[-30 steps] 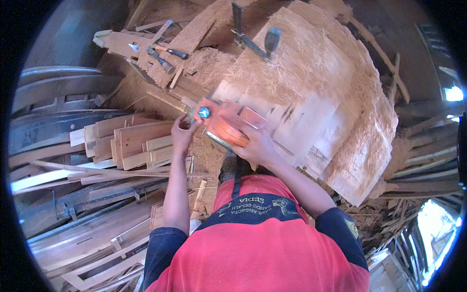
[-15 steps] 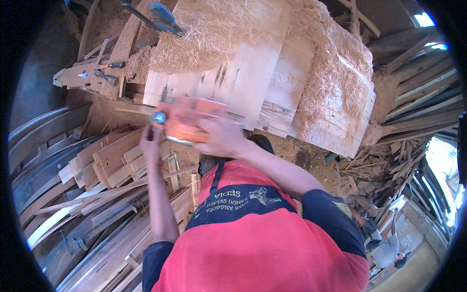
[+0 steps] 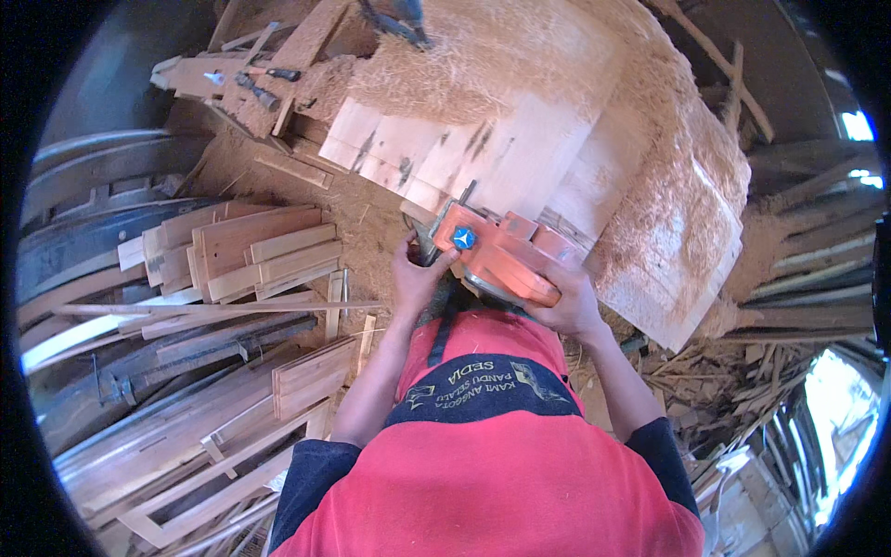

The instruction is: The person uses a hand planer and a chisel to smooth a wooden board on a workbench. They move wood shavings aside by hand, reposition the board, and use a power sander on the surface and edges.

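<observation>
An orange electric hand planer (image 3: pixel 510 260) with a blue knob sits at the near edge of the pale wooden panel (image 3: pixel 520 158). Its rear handle is gripped by my right hand (image 3: pixel 571 299), fingers wrapped round it. At the planer's front end, my left hand (image 3: pixel 415 278) is closed on its dark side part, the thumb pressed near the blue knob; the other fingers are partly hidden. Bare wood with dark knots shows along the panel's left part. Curly wood shavings (image 3: pixel 455 70) cover much of its far side.
A dark and blue clamp-like tool (image 3: pixel 399 23) stands at the panel's far edge. Black-handled hand tools (image 3: pixel 260 88) lie on a wooden beam at the far left. Stacked boards (image 3: pixel 251 246) fill the left side. Scrap wood (image 3: pixel 705 357) is heaped at the right.
The view has shifted, and the panel appears lower and further right. Both hands and the planer have come rightward in the picture, closer to my body's middle. The planer's motion blur is gone.
</observation>
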The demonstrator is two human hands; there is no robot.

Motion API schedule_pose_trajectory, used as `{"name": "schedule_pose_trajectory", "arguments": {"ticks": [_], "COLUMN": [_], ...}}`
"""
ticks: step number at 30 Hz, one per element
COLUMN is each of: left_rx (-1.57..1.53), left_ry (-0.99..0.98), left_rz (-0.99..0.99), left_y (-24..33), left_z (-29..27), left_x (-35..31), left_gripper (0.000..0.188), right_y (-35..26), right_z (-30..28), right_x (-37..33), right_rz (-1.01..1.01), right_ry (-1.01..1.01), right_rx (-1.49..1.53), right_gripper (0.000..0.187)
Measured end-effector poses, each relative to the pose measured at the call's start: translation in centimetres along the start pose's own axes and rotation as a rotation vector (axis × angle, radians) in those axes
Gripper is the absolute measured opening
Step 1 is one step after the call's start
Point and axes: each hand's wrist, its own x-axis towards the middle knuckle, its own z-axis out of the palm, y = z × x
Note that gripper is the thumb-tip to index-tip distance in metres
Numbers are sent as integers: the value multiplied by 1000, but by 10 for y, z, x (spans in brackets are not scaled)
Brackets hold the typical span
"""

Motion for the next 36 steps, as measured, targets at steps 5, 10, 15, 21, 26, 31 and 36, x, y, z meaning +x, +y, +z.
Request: {"name": "schedule_pose_trajectory", "arguments": {"ticks": [5, 10, 15, 21, 26, 31, 36], "left_rx": [18, 26, -13, 53, 3, 103, -190], "left_ry": [57, 108, 154, 199, 167, 207, 288], "left_rz": [25, 46, 49, 53, 9, 85, 232], "left_y": [9, 16, 29, 40, 49, 34, 55], "left_z": [-49, -95, -134, -177, -203, -252, -267], "left_x": [38, 79, 113, 143, 166, 207, 196], "left_gripper": [81, 80, 77, 76, 71, 59, 38], "right_y": [-23, -49, -78, -102, -112, -137, -142], "right_z": [33, 68, 92, 115, 137, 162, 171], "right_x": [48, 96, 137, 180, 207, 244, 260], "right_rz": [10, -15, 27, 25, 1, -44, -168], "right_ry": [-54, -19, -60, -154, -130, -116, -279], "right_rx": [-63, -24, 6, 5, 23, 13, 192], "right_gripper": [33, 34, 35, 36, 37, 42, 46]}}
